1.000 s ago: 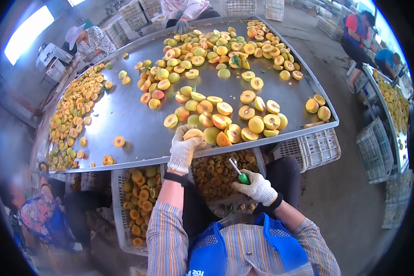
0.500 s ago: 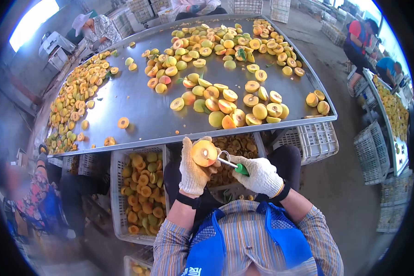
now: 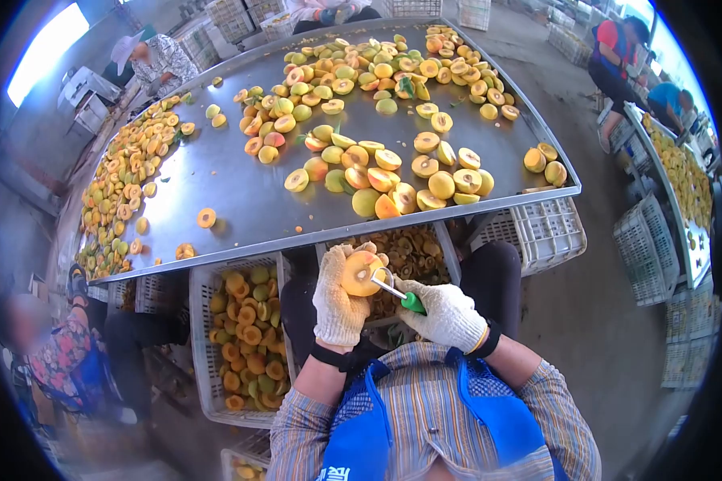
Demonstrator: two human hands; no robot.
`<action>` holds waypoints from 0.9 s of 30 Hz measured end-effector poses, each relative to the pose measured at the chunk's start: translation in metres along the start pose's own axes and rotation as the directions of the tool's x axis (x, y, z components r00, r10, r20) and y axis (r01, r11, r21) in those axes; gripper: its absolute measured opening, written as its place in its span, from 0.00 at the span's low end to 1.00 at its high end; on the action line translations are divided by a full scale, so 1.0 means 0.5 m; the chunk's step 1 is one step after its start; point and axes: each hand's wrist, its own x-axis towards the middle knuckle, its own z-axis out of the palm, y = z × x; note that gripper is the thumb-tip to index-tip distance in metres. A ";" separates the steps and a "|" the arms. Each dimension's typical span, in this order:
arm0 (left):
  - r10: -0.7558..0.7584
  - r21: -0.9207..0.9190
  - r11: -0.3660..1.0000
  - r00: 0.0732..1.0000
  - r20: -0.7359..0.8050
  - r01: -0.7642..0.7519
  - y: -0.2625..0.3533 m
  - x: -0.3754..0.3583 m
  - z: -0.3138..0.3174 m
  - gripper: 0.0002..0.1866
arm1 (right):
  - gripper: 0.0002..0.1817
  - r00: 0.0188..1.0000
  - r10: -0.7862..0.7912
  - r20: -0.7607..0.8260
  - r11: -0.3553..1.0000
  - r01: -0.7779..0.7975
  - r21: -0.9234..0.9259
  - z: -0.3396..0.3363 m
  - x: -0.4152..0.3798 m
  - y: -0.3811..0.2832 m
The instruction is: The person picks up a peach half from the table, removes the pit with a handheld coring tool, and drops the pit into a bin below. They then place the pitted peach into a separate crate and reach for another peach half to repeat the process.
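In my gloved left hand [image 3: 338, 298] I hold a peach half [image 3: 359, 274], its yellow cut face turned up and toward the right. My gloved right hand [image 3: 445, 314] is closed around the green handle of a pitting tool [image 3: 411, 301]. The tool's metal loop lies against the cut face near the middle, over the pit area. Below my hands, a crate of pits and scraps [image 3: 413, 252] is partly hidden by them. To the left, a white crate [image 3: 202, 353] holds many peach halves.
A metal table [image 3: 249, 204] with a raised rim carries many peach halves in heaps. Another white crate [image 3: 547, 232] stands under its right corner. A seated person [image 3: 64, 345] is at the left; others sit across the table. Two people work by a second table [image 3: 658, 152] at the right.
The tool's loop has moved left from the edge of the peach half onto its cut face. My right hand has shifted slightly left and down, and the view has shifted a little.
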 end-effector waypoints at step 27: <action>0.029 0.010 1.000 0.995 -0.096 -0.028 -0.051 -0.016 0.040 0.24 | 0.23 0.999 0.051 -0.003 0.997 -0.051 -0.062 0.032 0.009 0.018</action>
